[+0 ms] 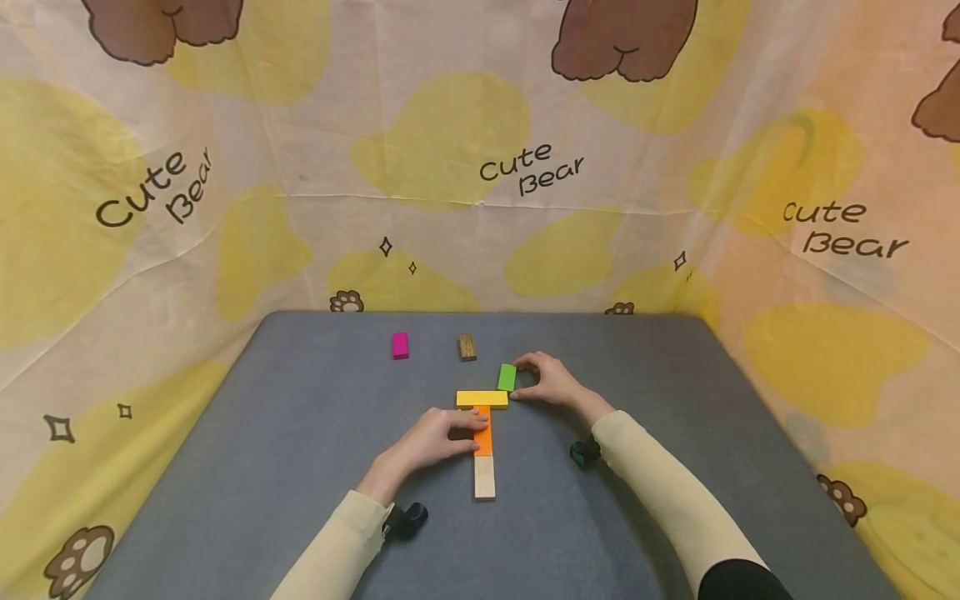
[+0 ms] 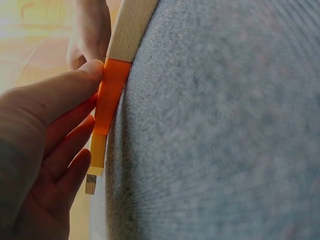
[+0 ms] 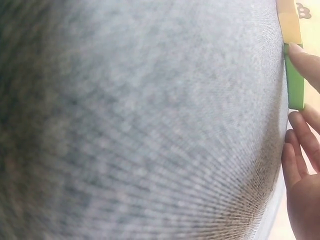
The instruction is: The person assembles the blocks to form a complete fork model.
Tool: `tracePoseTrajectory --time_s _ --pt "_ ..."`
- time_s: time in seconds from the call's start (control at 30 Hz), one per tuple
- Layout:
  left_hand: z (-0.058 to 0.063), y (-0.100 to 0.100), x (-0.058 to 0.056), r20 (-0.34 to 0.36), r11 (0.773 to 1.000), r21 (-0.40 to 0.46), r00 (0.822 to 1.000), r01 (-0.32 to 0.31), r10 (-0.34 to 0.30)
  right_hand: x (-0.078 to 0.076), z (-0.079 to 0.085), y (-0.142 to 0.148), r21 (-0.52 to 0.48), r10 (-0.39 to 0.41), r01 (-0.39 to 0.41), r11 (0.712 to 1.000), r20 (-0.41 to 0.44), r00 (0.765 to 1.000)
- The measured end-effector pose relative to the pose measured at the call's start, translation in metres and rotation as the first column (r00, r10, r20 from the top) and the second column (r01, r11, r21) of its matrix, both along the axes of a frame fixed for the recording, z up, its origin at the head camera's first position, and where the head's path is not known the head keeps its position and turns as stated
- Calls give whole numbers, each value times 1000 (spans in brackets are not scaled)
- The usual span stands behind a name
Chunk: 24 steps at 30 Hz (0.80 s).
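Observation:
My left hand (image 1: 431, 437) rests its fingertips on an orange block (image 1: 483, 442), its thumb at the left edge. In the left wrist view, the index fingertip is hidden behind this orange block (image 2: 111, 95). A pale wooden block (image 1: 484, 479) meets its near end, and a yellow block (image 1: 476, 398) lies crosswise at its far end. With thumb and a fingertip at opposite ends, my right hand (image 1: 553, 382) pinches a green block (image 1: 507, 377). That block stands at the right end of the yellow one; the right wrist view shows its side (image 3: 295, 82).
Farther back on the grey table (image 1: 322, 400) lie a magenta block (image 1: 401, 346) and a dark brown wooden block (image 1: 467, 347). A printed cloth (image 1: 442, 125) hangs behind the table and along its sides.

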State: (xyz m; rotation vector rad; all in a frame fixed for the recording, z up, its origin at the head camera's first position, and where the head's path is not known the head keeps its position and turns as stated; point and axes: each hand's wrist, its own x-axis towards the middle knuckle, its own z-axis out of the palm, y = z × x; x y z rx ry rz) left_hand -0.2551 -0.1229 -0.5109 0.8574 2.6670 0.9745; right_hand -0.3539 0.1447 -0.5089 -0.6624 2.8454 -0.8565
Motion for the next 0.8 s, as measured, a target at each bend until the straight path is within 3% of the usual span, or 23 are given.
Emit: tracePoseTrajectory --time_s 0.47,0.8 --pt "2 -1 0 -62 999 23 998 30 -29 1 2 1 -6 21 -21 1000 -26 999" --pt "0 -1 -1 -57 1000 17 998 22 -21 -3 5 3 -4 30 -30 1000 34 999"
